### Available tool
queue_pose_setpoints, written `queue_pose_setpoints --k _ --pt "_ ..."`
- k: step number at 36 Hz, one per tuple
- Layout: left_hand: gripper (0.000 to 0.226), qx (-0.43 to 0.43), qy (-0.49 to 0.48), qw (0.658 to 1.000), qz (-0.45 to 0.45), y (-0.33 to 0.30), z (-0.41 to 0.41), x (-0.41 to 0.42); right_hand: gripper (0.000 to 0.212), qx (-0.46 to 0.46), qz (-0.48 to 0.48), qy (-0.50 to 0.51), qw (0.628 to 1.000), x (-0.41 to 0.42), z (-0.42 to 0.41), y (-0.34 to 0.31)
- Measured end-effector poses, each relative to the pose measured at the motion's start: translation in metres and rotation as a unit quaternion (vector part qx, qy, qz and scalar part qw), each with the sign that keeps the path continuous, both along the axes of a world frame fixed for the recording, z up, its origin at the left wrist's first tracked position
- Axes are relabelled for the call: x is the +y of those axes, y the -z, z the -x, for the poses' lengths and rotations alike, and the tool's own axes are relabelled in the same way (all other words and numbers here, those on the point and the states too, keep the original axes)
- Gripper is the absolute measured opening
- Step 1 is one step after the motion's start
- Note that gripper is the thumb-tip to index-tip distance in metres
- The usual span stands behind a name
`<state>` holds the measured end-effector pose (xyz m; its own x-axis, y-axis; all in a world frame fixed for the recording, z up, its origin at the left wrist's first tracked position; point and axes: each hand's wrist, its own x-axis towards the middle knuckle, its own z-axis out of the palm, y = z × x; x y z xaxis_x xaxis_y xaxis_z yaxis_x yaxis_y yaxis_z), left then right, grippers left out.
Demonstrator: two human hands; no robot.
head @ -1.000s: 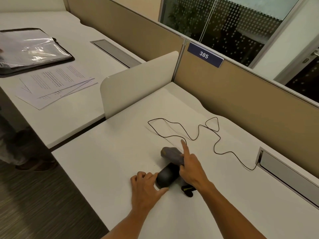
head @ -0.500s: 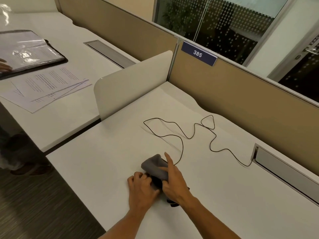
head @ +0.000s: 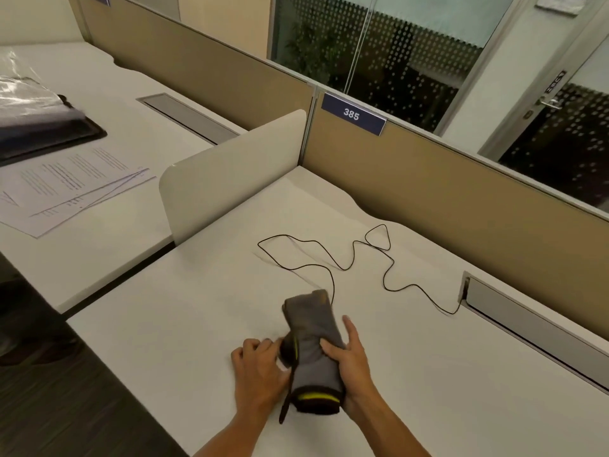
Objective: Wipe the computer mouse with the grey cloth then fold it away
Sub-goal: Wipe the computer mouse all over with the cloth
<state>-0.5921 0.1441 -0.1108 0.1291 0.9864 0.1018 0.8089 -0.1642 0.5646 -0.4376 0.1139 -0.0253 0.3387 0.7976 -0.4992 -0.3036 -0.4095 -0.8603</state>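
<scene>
The grey cloth [head: 313,341], edged in black with a yellow stripe, lies draped over the computer mouse near the desk's front edge. Only a dark sliver of the mouse [head: 285,350] shows at the cloth's left side; the rest is hidden. My left hand [head: 260,371] grips that left side with its fingers curled. My right hand [head: 352,361] presses and holds the cloth from the right, thumb on top. The mouse's thin black cable [head: 342,268] runs out from under the cloth's far end and loops across the desk.
The cable ends in a grey slot [head: 527,321] at the right of the white desk [head: 204,308]. A white divider [head: 230,173] stands at the left. Beyond it lie papers [head: 72,183] and a black folder [head: 43,127]. A tan partition [head: 461,199] backs the desk.
The cloth, bunched on the mouse's far end before, now covers it lengthwise toward me. My right hand slid back along the mouse. My left hand stays at its left side.
</scene>
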Motion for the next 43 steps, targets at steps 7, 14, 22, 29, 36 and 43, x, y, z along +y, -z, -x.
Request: queue_pose_setpoints --k 7,14,22,29,36,43 --pt "0.069 0.058 0.013 0.998 0.023 -0.001 0.003 0.001 0.08 -0.183 -0.008 0.043 0.982 0.011 -0.019 -0.005" --pt "0.062 0.035 0.009 0.999 0.014 -0.001 0.003 0.002 0.096 -0.347 -0.053 -0.119 0.929 0.009 0.011 -0.001" --pt "0.005 -0.004 -0.009 0.999 0.033 0.001 0.001 0.0 0.099 -0.36 -0.049 -0.224 0.904 -0.005 0.039 0.011" --pt "0.008 -0.01 -0.014 0.998 0.06 0.002 0.002 -0.001 0.103 -0.361 0.002 -0.283 0.889 -0.01 0.041 0.009" --pt "0.008 -0.015 -0.002 0.997 0.07 0.0 0.003 -0.001 0.105 -0.344 0.013 -0.292 0.892 -0.009 0.035 0.006" --pt "0.007 -0.022 0.001 0.997 0.079 -0.004 0.005 0.0 0.108 -0.319 0.025 -0.294 0.901 -0.007 0.031 0.004"
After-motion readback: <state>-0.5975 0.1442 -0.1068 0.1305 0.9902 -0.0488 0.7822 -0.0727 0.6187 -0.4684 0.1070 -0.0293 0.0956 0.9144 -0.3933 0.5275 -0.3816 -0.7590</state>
